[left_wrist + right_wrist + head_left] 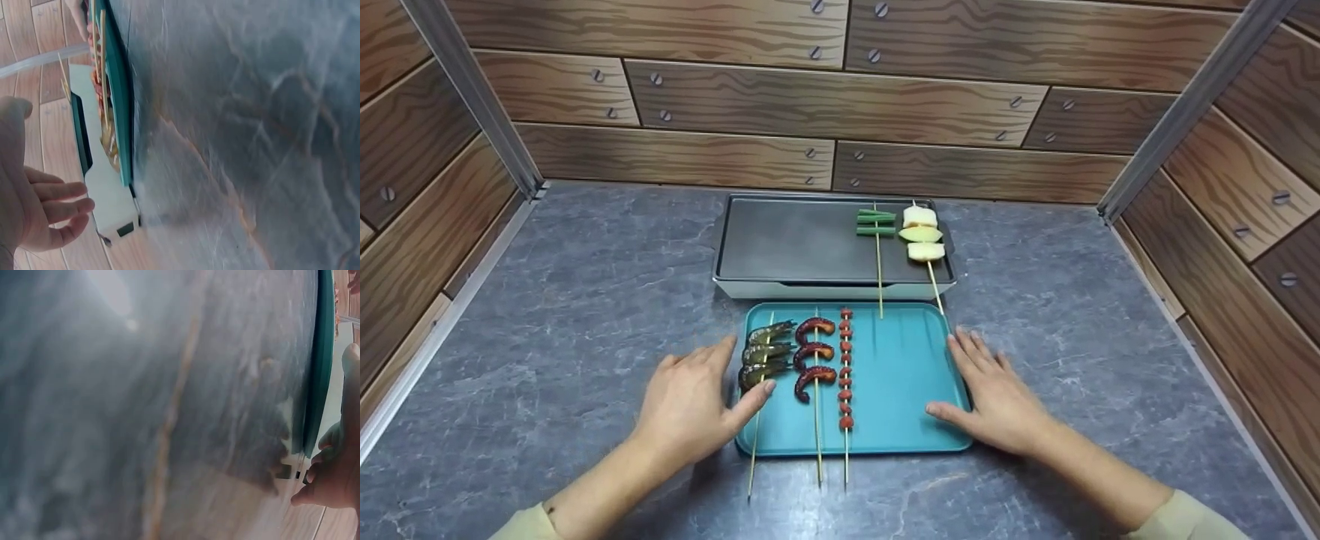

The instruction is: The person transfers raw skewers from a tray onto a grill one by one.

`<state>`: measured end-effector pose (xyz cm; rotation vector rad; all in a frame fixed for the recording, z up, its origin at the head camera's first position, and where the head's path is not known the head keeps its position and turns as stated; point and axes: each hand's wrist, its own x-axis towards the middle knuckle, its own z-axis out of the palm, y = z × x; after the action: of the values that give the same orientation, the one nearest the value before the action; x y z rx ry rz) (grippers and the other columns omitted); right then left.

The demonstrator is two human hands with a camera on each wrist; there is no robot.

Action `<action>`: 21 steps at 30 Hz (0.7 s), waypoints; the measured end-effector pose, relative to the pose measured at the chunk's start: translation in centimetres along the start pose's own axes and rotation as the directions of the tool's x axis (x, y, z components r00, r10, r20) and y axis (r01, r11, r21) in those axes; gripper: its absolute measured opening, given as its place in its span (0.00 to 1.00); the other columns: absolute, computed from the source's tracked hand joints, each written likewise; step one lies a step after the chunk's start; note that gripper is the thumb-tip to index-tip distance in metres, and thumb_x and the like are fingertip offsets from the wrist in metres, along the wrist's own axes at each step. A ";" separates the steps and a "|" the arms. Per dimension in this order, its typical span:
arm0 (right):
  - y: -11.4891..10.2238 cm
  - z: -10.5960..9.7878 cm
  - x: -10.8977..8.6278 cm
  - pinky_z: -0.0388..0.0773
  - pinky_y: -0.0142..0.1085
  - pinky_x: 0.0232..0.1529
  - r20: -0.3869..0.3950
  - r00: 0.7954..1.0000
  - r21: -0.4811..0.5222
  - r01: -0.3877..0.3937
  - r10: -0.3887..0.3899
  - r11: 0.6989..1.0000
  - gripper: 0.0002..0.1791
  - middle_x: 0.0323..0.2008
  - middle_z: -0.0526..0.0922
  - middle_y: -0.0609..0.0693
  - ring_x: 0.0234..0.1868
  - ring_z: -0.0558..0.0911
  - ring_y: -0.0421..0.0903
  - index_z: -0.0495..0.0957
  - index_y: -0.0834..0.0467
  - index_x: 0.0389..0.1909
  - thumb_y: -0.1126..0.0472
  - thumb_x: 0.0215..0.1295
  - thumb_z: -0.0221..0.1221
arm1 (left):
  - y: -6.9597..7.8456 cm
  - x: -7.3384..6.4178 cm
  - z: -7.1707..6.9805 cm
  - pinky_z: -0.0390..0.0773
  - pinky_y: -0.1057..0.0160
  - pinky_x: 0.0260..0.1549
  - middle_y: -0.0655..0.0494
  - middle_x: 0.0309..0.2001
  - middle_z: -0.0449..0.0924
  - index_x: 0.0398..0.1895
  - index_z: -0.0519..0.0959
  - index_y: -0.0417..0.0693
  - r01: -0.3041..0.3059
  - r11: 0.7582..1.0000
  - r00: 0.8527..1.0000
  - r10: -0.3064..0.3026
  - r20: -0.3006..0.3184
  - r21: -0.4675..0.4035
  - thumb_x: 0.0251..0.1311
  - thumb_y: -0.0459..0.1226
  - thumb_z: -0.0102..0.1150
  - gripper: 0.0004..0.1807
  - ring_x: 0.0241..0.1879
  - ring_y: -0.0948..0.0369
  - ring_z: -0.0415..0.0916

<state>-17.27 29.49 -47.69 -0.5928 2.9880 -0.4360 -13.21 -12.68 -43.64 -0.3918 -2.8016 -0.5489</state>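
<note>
A teal tray (900,390) lies between both hands. My left hand (682,409) is at its left side, thumb out over the prawn skewer (767,354); the left wrist view shows loose fingers (64,211) holding nothing. At the tray's right side is my right hand (1001,405), fingers extended and thumb above the tray; contact with the rim cannot be told. Beside the prawns lie a skewer of octopus tentacles (816,352) and one of small red pieces (846,367). A green-stalk skewer (876,223) and a pale-chunk skewer (922,234) rest on the griddle (787,240).
Behind the tray stands the griddle, its pale front (750,289) close to the tray's far edge. Handles of the two skewers on it reach over that edge. Wood-patterned walls (735,97) enclose the grey marbled table (585,300) at the back and sides.
</note>
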 end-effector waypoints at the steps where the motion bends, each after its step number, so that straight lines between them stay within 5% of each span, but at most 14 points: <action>1: 0.0 0.1 0.1 0.47 0.69 0.79 -0.004 1.000 0.003 0.001 -0.001 1.000 0.62 0.85 0.46 0.62 0.84 0.46 0.63 0.48 0.65 0.85 0.23 0.69 0.55 | 0.1 -0.1 0.0 0.78 0.38 0.58 0.36 0.58 0.85 0.71 0.75 0.34 -0.002 1.000 1.000 0.002 -0.013 0.000 0.67 0.67 0.60 0.48 0.58 0.40 0.83; 12: 0.0 1.2 0.7 0.45 0.63 0.81 -0.038 0.999 0.054 0.004 -0.002 0.999 0.56 0.85 0.47 0.62 0.84 0.48 0.61 0.47 0.65 0.85 0.28 0.76 0.53 | 1.3 -1.4 -0.1 0.80 0.37 0.55 0.40 0.52 0.89 0.62 0.83 0.36 0.010 1.000 1.000 -0.010 -0.022 -0.009 0.69 0.59 0.63 0.36 0.52 0.44 0.86; 18: 0.0 1.5 0.7 0.44 0.65 0.81 -0.066 0.998 0.069 0.027 -0.022 0.997 0.51 0.84 0.48 0.63 0.84 0.49 0.62 0.49 0.65 0.84 0.33 0.78 0.54 | 1.8 -1.8 0.1 0.84 0.49 0.30 0.54 0.31 0.86 0.43 0.87 0.45 0.045 0.997 0.999 -0.047 -0.025 -0.064 0.67 0.53 0.69 0.20 0.29 0.55 0.83; 21: 0.1 1.5 0.6 0.43 0.66 0.80 -0.067 0.998 0.074 0.024 -0.019 0.997 0.51 0.84 0.48 0.63 0.84 0.50 0.62 0.49 0.65 0.84 0.34 0.78 0.54 | 2.0 -1.7 0.4 0.81 0.54 0.24 0.58 0.28 0.84 0.39 0.86 0.49 0.083 0.990 0.996 -0.084 0.000 -0.111 0.65 0.50 0.71 0.15 0.25 0.62 0.78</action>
<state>-17.63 28.91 -49.18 -0.6156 3.0142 -0.5781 -11.06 -11.06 -43.88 -0.2954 -2.8013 -0.7260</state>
